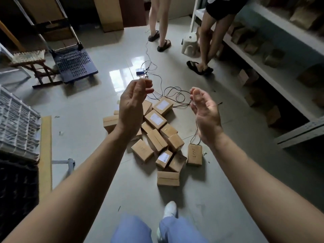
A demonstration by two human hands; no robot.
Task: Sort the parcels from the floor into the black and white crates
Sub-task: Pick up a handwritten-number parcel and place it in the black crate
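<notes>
Several small brown cardboard parcels (156, 137) lie heaped on the tiled floor in front of me, a few with white labels. One parcel (194, 154) marked with numbers lies apart at the right of the heap. My left hand (133, 106) and my right hand (205, 113) are both raised above the heap, palms facing each other, fingers loosely curled and holding nothing. The white crate (17, 123) stands at the far left edge. The black crate (15, 190) sits right below it, nearer to me.
Two people's legs (159, 23) (208, 37) stand at the back, beside a pale stool (190, 43). Black cables (171, 92) and a small blue device (140, 71) lie behind the heap. A grey shelf (273, 71) holds boxes at right. A blue trolley (75, 64) and a wooden stool (31, 62) stand at left.
</notes>
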